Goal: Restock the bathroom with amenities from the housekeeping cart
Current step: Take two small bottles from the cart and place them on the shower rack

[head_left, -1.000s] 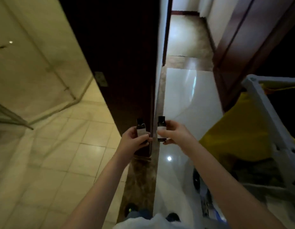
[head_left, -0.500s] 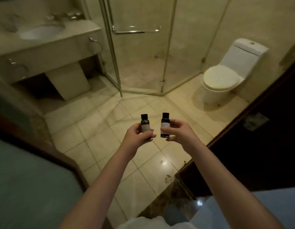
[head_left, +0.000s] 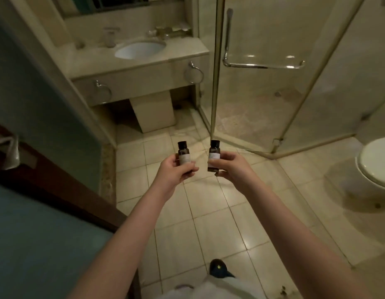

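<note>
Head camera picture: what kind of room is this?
A bathroom, probably a hotel's: it has a sink, a glass shower stall and a toilet. The left hand holds a small dark bottle and the right hand holds a second bottle.

Label print on the left small dark-brown bottle (head_left: 183,156) and the right small dark-brown bottle (head_left: 214,154) is too small to read; fingers (head_left: 190,170) hide the left one's base. The white ceramic toilet (head_left: 374,165) is cut by the right edge.

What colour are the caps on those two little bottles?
Black caps on both bottles, seen best in the head view.
</note>
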Demonstrator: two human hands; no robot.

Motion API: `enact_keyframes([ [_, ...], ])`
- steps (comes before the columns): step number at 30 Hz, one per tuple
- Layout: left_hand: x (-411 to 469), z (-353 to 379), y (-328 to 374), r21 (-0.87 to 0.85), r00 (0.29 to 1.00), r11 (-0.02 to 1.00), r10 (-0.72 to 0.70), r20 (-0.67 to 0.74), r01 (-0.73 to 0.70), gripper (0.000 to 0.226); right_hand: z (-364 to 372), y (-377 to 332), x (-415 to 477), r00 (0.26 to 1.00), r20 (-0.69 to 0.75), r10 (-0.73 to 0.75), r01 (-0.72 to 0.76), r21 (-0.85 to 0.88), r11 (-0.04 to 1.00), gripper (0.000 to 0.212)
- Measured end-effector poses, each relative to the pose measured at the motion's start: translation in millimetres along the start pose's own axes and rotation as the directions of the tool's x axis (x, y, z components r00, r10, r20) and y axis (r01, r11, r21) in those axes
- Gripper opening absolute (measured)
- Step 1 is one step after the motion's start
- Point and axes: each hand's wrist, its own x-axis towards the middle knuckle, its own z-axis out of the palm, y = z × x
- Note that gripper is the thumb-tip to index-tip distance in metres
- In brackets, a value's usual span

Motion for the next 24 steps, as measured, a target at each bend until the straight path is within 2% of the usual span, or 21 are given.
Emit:
enact_keyframes([
  [3, 52, -1, 27, -0.007, 0.998, 1.000, 0.005, -0.062, -0.006, 0.023, 1, -29, 62, 1.000, 0.019, -0.017, 0.017, 0.010, 1.000, 0.021],
  [7, 124, -7, 61, -0.024, 0.994, 1.000, 0.008, -0.111, -0.011, 0.030, 11, -58, 142, 0.999, 0.049, -0.015, 0.015, -0.001, 1.000, 0.024],
  [12, 230, -25, 97, -0.046, 0.997, 0.999, 0.001, -0.074, -0.004, 0.022, 31, -84, 250, 0.997, 0.065, -0.030, 0.032, -0.025, 0.999, 0.027],
  [19, 393, -76, 152, -0.015, 0.999, 0.998, -0.054, 0.002, 0.054, 0.026, 69, -137, 406, 0.999, -0.038, -0.023, 0.019, -0.101, 0.995, 0.034],
  [24, 506, -79, 199, 0.108, 0.997, 0.993, -0.055, 0.055, 0.048, 0.034, 68, -186, 498, 0.989, -0.143, -0.039, 0.027, -0.085, 0.996, 0.021],
])
